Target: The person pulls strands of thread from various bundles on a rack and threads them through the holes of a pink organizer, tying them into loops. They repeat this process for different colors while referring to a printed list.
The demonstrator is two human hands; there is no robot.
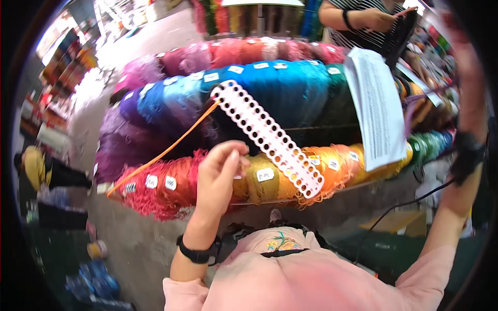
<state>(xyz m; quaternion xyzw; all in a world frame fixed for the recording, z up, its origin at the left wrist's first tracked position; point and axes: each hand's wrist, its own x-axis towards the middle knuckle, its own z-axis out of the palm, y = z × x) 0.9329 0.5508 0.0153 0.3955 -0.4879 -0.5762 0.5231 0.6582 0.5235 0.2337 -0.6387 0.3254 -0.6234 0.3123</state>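
Note:
My left hand (220, 173) is raised over the near row of thread skeins, its fingers curled in toward the thumb. Whatever lies between those fingertips is hidden. Beside it, a white thread card (267, 137) with two rows of holes lies slantwise across the skeins. An orange strand (174, 146) runs from the card's upper end down to the rack's left corner. My right hand (456, 39) is lifted high at the right rim, too blurred to show its fingers. Purple strands (415, 110) hang close to my right forearm.
Blue skeins (285, 85) and pink skeins (192, 58) fill the farther rows, most with small white labels. Printed sheets (376, 109) drape over the rack's right part. Another person's hand (379, 20) is beyond it. A black cable (402, 207) reaches my right wrist.

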